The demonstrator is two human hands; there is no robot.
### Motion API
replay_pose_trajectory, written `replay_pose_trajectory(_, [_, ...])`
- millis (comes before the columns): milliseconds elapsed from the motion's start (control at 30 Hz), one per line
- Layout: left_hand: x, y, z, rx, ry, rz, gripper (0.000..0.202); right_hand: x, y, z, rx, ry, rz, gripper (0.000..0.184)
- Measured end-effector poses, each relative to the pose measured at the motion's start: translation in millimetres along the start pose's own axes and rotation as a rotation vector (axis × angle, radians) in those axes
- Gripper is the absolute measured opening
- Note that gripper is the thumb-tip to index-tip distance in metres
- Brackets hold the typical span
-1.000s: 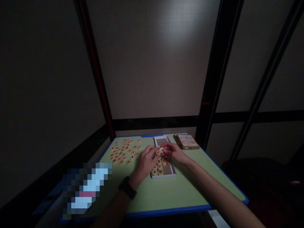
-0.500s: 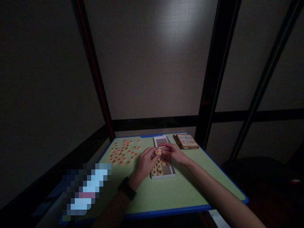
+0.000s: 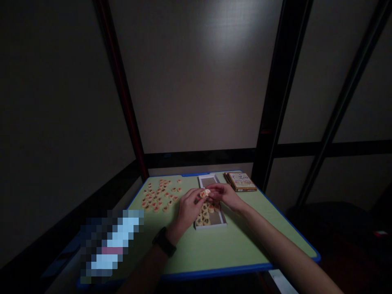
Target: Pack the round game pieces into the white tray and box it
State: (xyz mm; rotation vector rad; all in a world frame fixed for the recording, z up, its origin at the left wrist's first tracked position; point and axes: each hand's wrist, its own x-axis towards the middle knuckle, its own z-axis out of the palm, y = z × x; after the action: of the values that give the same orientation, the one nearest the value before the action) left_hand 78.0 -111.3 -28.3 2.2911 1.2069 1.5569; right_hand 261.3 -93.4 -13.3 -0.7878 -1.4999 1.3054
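Now the left hand pinches a red-marked disc; the right hand pinches a second disc, just right. Nearer sits the box wall.

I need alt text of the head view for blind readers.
A left hand and right hand hold round cream pieces with red marks above a shallow white rectangular box partly filled with similar pieces. More round pieces lie scattered at left on a green, blue-edged table.
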Motion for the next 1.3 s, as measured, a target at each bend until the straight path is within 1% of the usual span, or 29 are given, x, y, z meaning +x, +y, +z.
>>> replay_pose_trajectory(100, [0.6, 1.1, -1.0, -0.011, 0.001, -0.007, 0.014, 0.1, 0.6, -2.4, 0.003, -0.005, -0.008, 0.052])
replay_pose_trajectory(200, [0.3, 0.1, -0.4, -0.029, 0.007, -0.042, 0.014, -0.8, -0.7, -2.2, 0.034, -0.011, 0.007, 0.056])
replay_pose_trajectory(300, [-0.5, -3.3, 3.4, -0.100, 0.017, -0.121, 0.018, -1.2, -1.9, -0.1, 0.047, -0.014, 0.042, 0.056])
replay_pose_trajectory(400, [-0.5, -6.3, 7.8, -0.214, -0.002, -0.209, 0.022, -0.5, -2.4, 1.1, 0.002, -0.010, 0.053, 0.055])
replay_pose_trajectory(533, [1.3, -6.8, 9.4, -0.319, -0.031, -0.292, 0.022, -1.4, -6.0, -2.1, -0.146, -0.016, 0.022, 0.051])
replay_pose_trajectory(600, [2.2, -6.4, 8.7, -0.331, -0.016, -0.313, 0.022, -4.7, -11.4, -4.5, -0.282, -0.074, 0.022, 0.042])
replay_pose_trajectory(667, [2.9, -6.3, 7.8, -0.319, 0.012, -0.319, 0.020, -10.0, -19.0, -5.7, -0.487, -0.163, 0.029, 0.028])
replay_pose_trajectory(733, [3.4, -6.4, 7.1, -0.303, 0.031, -0.317, 0.019, -15.8, -26.5, -5.1, -0.712, -0.251, -0.013, 0.016])
replay_pose_trajectory(767, [3.6, -6.4, 6.8, -0.299, 0.037, -0.313, 0.019, -18.4, -29.3, -4.3, -0.810, -0.294, -0.058, 0.014])
replay_pose_trajectory(867, [4.3, -6.0, 6.1, -0.300, 0.055, -0.300, 0.018, -24.6, -30.9, -1.2, -1.039, -0.403, -0.232, 0.016])
replay_pose_trajectory(900, [4.5, -5.7, 5.9, -0.304, 0.061, -0.295, 0.018, -26.4, -29.1, -0.4, -1.102, -0.412, -0.280, 0.016])
replay_pose_trajectory(967, [4.9, -5.2, 5.8, -0.309, 0.065, -0.286, 0.017, -30.3, -22.9, 0.1, -1.200, -0.385, -0.337, 0.012])
replay_pose_trajectory(1033, [5.1, -5.0, 5.9, -0.298, 0.062, -0.281, 0.017, -34.8, -15.6, -0.3, -1.240, -0.358, -0.361, 0.011])
replay_pose_trajectory(1133, [5.0, -5.5, 6.4, -0.268, 0.052, -0.289, 0.015, -41.5, -7.1, -1.2, -1.210, -0.374, -0.408, 0.015])
replay_pose_trajectory(1300, [4.0, -5.4, 6.1, -0.250, 0.038, -0.293, 0.014, -46.5, -3.6, -1.9, -1.137, -0.382, -0.486, 0.018])
